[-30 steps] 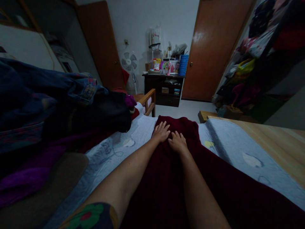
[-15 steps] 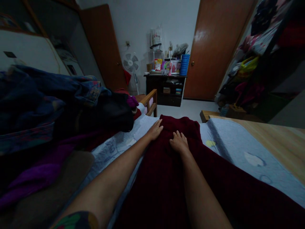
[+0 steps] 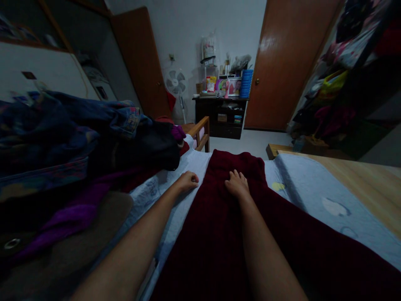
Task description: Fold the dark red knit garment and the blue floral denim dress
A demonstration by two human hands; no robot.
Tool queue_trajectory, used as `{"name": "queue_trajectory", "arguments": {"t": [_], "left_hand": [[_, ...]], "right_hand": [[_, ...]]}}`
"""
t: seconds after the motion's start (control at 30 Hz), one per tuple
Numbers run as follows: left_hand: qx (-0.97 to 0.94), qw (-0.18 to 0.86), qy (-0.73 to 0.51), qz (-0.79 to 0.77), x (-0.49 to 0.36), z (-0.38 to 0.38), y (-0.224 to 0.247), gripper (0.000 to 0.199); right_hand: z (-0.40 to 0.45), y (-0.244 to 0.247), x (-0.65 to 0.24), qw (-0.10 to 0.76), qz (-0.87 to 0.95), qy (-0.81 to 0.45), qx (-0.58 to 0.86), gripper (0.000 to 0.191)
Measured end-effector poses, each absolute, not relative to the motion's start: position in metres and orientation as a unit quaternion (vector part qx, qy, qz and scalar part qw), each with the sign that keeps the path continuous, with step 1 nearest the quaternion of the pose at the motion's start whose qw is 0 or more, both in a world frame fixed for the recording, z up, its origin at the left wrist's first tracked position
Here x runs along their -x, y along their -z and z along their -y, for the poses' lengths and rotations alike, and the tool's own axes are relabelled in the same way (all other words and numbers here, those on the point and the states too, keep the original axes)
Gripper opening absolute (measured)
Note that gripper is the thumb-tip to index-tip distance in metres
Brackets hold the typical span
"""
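Dark red trousers (image 3: 216, 217) lie spread on a pale blue patterned bed sheet (image 3: 175, 213), waist at the far end and both legs running towards me. Flat on the upper part of the cloth rests my right hand (image 3: 237, 183), its fingers stretched forward and slightly apart. My left hand (image 3: 188, 181) is just left of the trousers, over the sheet. Its fingers are loosely bent, with a gap at the thumb and nothing visible inside.
A heap of clothes, with blue denim (image 3: 72, 121) and purple fabric (image 3: 72, 217), fills the left side. Beyond the bed are a wooden chair (image 3: 205, 129), a white fan (image 3: 176, 83) and a dark cabinet (image 3: 205, 119). A bare wooden board (image 3: 372, 179) borders the sheet at right.
My left hand has moved off the trousers' upper left edge, back and to the left, and its fingers have curled. My right hand stays on the cloth. The view has shifted slightly.
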State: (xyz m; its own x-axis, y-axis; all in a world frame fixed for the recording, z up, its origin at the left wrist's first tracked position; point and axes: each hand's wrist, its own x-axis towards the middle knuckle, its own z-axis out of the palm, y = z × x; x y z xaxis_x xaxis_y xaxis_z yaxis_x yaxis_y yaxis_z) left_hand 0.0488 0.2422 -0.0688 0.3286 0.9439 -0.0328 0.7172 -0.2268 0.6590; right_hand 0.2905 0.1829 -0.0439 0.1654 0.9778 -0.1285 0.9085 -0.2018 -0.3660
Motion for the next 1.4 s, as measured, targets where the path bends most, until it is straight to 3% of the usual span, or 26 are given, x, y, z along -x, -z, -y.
{"name": "queue_trajectory", "arguments": {"t": [0.37, 0.63, 0.7, 0.8, 0.93, 1.17, 1.4], "left_hand": [[-0.764, 0.26, -0.141, -0.574, -0.058, -0.253, 0.059, 0.004], [-0.666, 0.109, -0.177, -0.717, -0.083, -0.289, 0.043, 0.027], [-0.657, 0.086, -0.185, -0.725, -0.096, -0.295, 0.042, 0.042], [-0.707, 0.055, -0.204, -0.675, -0.124, -0.299, 0.041, 0.062], [-0.817, 0.014, -0.194, -0.543, -0.167, -0.296, 0.043, 0.054], [-0.841, 0.07, -0.076, -0.532, -0.199, -0.301, 0.063, 0.066], [-0.809, 0.086, -0.078, -0.576, -0.199, -0.31, 0.072, 0.071]], "right_hand": [[-0.183, 0.041, -0.29, 0.107, 0.618, -0.183, 0.758, 0.066], [-0.183, 0.042, -0.29, 0.111, 0.619, -0.176, 0.757, 0.066], [-0.183, 0.043, -0.29, 0.109, 0.619, -0.176, 0.758, 0.066], [-0.183, 0.043, -0.289, 0.105, 0.615, -0.176, 0.761, 0.067], [-0.183, 0.043, -0.289, 0.105, 0.615, -0.177, 0.761, 0.067], [-0.183, 0.042, -0.289, 0.1, 0.615, -0.18, 0.761, 0.068], [-0.182, 0.042, -0.287, 0.098, 0.617, -0.176, 0.761, 0.068]]}}
